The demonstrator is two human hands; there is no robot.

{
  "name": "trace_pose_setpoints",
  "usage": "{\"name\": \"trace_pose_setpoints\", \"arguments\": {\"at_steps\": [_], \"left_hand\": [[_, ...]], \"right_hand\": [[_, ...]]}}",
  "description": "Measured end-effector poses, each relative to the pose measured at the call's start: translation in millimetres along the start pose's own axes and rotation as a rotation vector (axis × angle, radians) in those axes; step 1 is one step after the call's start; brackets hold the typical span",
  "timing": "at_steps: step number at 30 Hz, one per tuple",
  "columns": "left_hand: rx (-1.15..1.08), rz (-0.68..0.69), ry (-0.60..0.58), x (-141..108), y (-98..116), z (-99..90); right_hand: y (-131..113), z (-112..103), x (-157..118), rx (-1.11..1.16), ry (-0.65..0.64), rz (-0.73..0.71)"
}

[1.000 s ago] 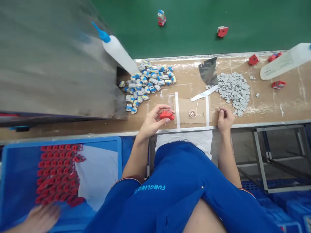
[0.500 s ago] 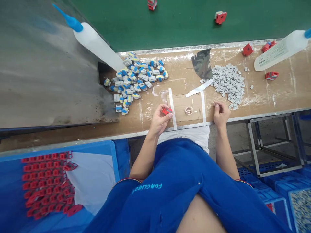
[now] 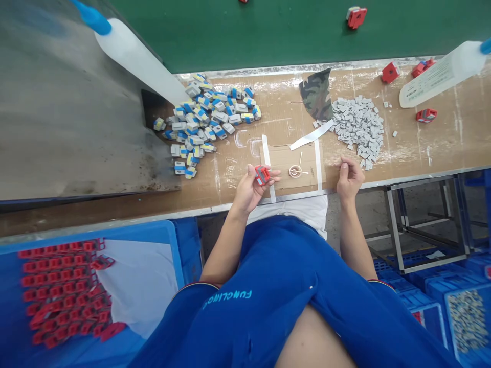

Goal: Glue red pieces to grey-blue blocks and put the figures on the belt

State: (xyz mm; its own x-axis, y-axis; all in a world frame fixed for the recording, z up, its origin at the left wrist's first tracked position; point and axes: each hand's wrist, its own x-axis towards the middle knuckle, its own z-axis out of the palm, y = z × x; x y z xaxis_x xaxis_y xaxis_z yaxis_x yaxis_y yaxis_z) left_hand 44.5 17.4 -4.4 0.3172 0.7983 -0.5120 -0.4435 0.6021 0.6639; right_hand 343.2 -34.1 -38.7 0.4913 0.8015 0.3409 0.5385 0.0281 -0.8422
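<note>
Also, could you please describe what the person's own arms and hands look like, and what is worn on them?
The left hand and right hand are bare, with no gloves. The left sleeve and right sleeve are short and blue, edged with thin red and yellow trim. No watch is visible.

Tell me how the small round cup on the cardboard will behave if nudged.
The cup would probably slide easily, being small. It looks low, so tipping seems unlikely. Its swabs may swing, jutting past the rim.
</note>
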Motion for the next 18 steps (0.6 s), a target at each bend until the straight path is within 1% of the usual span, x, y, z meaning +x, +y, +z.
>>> {"name": "trace_pose_setpoints", "arguments": {"at_steps": [1,4,5,6,7,11,18], "left_hand": [[0.012,-0.004,0.017,0,0,0.9],[0.058,0.010,0.017,1,-1,3.4],[0.073,0.016,0.006,1,-1,3.9],[0.084,0.021,-0.010,1,-1,4.3],[0.090,0.026,-0.030,1,-2,4.5],[0.123,0.055,-0.113,2,-7,4.1],[0.229,0.159,-0.193,5,-22,0.5]], "right_hand": [[-6,0,-4,0.042,-0.059,-0.015],[-24,4,-15,0.089,-0.342,-0.058],[-30,6,-18,0.092,-0.410,-0.068],[-34,9,-21,0.094,-0.451,-0.076],[-38,12,-22,0.092,-0.468,-0.081],[-44,22,-18,0.070,-0.466,-0.106],[-56,32,-6,0.078,-0.523,-0.237]]}}
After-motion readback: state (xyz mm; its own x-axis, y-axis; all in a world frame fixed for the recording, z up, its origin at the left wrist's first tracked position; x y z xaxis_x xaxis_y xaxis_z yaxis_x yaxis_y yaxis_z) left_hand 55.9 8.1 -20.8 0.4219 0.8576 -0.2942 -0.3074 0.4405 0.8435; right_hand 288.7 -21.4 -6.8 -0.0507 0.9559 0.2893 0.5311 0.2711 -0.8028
